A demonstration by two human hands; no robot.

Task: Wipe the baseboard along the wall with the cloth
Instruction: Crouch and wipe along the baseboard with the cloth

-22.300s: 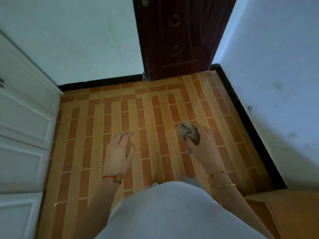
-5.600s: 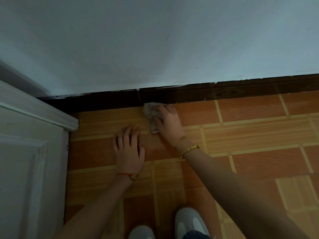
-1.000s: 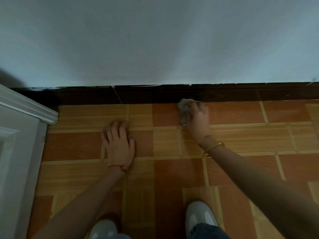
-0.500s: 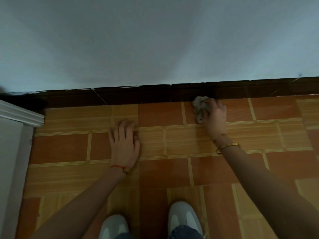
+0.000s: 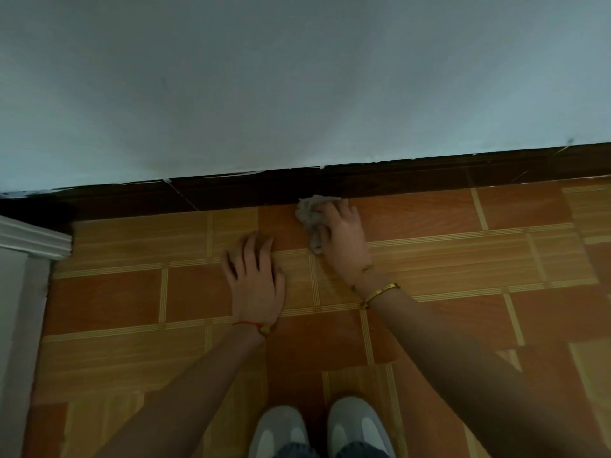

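Observation:
A dark brown baseboard (image 5: 413,180) runs along the foot of the pale wall, from left to right across the view. My right hand (image 5: 344,242) grips a crumpled grey cloth (image 5: 309,214) and presses it against the lower edge of the baseboard, where it meets the floor. My left hand (image 5: 256,282) lies flat on the orange tiled floor, fingers spread, just left of the right hand and holding nothing.
A white panelled cabinet or door frame (image 5: 23,259) stands at the left edge, its moulding close to the baseboard's left end. My two white shoes (image 5: 317,431) are at the bottom centre. The tiled floor (image 5: 463,276) extends to the right.
Over the last second my right hand slid the cloth along the baseboard. The view shifted with it, and the white cabinet takes up more of the left edge now. My left hand stays flat on the floor.

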